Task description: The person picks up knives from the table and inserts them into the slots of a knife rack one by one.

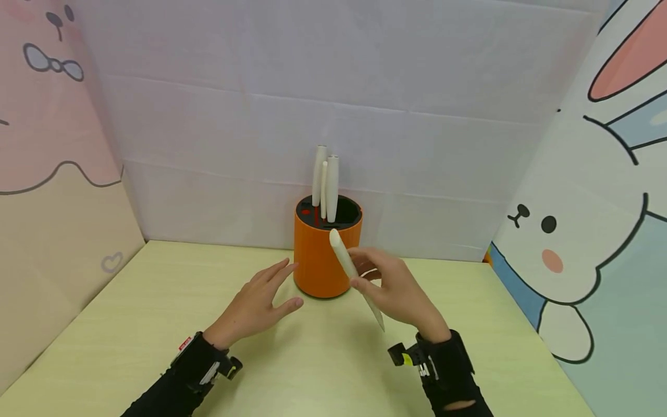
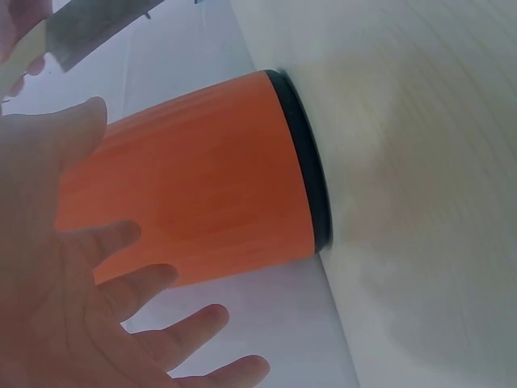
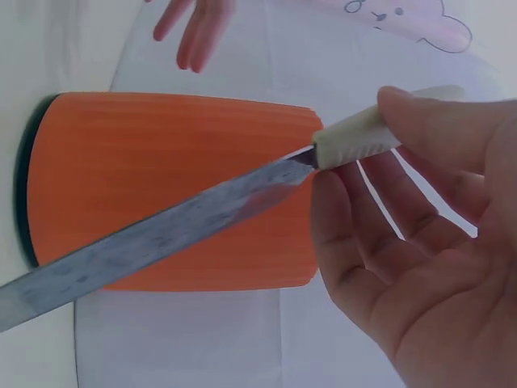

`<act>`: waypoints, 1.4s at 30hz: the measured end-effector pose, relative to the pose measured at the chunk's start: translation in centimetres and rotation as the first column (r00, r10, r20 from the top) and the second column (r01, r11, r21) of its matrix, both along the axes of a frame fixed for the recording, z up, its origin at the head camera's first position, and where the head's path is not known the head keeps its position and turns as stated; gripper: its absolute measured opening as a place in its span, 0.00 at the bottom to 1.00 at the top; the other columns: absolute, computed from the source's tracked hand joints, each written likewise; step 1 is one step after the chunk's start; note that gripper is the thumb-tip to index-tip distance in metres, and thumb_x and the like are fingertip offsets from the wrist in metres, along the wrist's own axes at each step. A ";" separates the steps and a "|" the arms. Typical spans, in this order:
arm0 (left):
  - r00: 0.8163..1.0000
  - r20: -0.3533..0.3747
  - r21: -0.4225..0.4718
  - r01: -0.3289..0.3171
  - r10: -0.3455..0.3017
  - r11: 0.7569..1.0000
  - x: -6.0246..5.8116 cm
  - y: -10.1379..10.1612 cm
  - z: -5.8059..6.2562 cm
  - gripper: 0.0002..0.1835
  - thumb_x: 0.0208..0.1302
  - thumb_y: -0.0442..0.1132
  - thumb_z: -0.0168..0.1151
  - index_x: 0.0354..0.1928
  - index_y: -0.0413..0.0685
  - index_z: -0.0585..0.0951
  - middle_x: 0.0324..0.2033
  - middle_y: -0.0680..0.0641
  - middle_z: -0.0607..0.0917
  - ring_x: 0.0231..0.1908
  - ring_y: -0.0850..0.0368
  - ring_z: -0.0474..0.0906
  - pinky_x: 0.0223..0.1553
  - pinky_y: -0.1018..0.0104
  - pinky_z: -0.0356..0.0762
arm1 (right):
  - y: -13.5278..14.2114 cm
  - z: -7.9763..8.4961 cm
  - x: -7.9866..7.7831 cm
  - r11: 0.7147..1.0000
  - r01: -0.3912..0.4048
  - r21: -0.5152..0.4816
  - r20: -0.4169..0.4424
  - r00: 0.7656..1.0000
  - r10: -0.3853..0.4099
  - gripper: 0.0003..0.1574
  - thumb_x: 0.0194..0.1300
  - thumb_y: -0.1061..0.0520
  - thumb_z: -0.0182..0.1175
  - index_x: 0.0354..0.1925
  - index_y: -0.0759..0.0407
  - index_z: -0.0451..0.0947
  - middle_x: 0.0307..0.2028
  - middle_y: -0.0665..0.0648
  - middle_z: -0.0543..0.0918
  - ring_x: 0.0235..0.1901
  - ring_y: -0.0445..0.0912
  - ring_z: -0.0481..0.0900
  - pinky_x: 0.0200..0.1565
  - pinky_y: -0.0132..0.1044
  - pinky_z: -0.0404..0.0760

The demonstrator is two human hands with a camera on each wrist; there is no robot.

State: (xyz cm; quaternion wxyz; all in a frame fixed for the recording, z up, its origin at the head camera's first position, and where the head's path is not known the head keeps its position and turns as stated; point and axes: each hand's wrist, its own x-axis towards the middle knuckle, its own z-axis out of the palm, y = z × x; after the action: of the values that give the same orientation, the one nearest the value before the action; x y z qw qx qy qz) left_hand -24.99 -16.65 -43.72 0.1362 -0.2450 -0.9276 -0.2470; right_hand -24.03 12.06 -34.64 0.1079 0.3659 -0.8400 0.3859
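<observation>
An orange knife block [image 1: 320, 263] with a black slotted top stands upright on the table near the back wall. Several white-handled utensils [image 1: 332, 188] stick up out of its top. My right hand [image 1: 388, 284] pinches a knife by its white handle [image 1: 341, 250] between thumb and fingers, in front of the block's right side. The knife's blade [image 3: 161, 242] points down toward the table and crosses in front of the block in the right wrist view. My left hand [image 1: 257, 307] is at the block's left, fingers spread and straight, holding nothing.
A pale yellow-green table [image 1: 323, 370] lies under both hands. Behind it rises a white sheet wall [image 1: 234, 133]. Printed cartoon panels flank it, a pink and cream one [image 1: 68, 243] at left and a rabbit one [image 1: 599, 231] at right.
</observation>
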 end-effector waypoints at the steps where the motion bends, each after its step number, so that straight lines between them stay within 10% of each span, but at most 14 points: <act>1: 1.000 -0.001 -0.001 -0.002 0.002 1.000 0.0 0.0 0.0 0.41 0.63 0.67 0.54 0.73 0.61 0.58 0.70 0.46 0.59 0.65 0.42 0.57 0.55 0.34 0.65 | -0.1 0.3 0.2 1.000 0.007 -0.019 0.001 1.000 -0.007 0.31 0.60 0.64 0.65 0.60 0.49 0.70 0.45 0.48 0.79 0.41 0.42 0.78 0.41 0.37 0.82; 11: 1.000 -0.010 0.003 0.001 -0.001 1.000 -0.2 -0.1 -0.2 0.41 0.62 0.67 0.55 0.72 0.59 0.58 0.70 0.46 0.59 0.65 0.42 0.58 0.54 0.34 0.66 | -1.7 3.3 2.6 0.977 0.068 -0.202 0.072 0.996 -0.055 0.27 0.62 0.69 0.61 0.59 0.61 0.70 0.45 0.58 0.79 0.43 0.50 0.77 0.45 0.39 0.81; 34: 1.000 -0.017 0.022 -0.001 0.001 1.000 0.4 0.3 -0.2 0.39 0.63 0.66 0.54 0.72 0.63 0.58 0.68 0.47 0.62 0.64 0.45 0.59 0.54 0.38 0.68 | -2.2 3.2 3.7 0.930 0.089 -0.358 0.122 0.991 -0.048 0.26 0.63 0.67 0.61 0.59 0.61 0.68 0.49 0.58 0.76 0.43 0.53 0.78 0.48 0.43 0.80; 42: 0.993 0.048 0.198 0.099 -0.111 0.975 0.6 0.7 -0.2 0.35 0.65 0.63 0.55 0.70 0.60 0.62 0.63 0.55 0.68 0.58 0.55 0.67 0.53 0.49 0.73 | -2.3 2.8 3.8 0.928 0.079 -0.364 0.118 0.992 -0.038 0.26 0.63 0.68 0.61 0.59 0.62 0.68 0.48 0.59 0.76 0.43 0.53 0.78 0.48 0.43 0.80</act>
State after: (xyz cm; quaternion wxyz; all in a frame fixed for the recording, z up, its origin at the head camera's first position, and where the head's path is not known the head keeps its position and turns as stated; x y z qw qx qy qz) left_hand -24.38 -15.91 -43.92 0.1190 -0.2717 -0.8883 -0.3506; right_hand -20.23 9.72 -31.79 0.1400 0.2921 -0.7679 0.5526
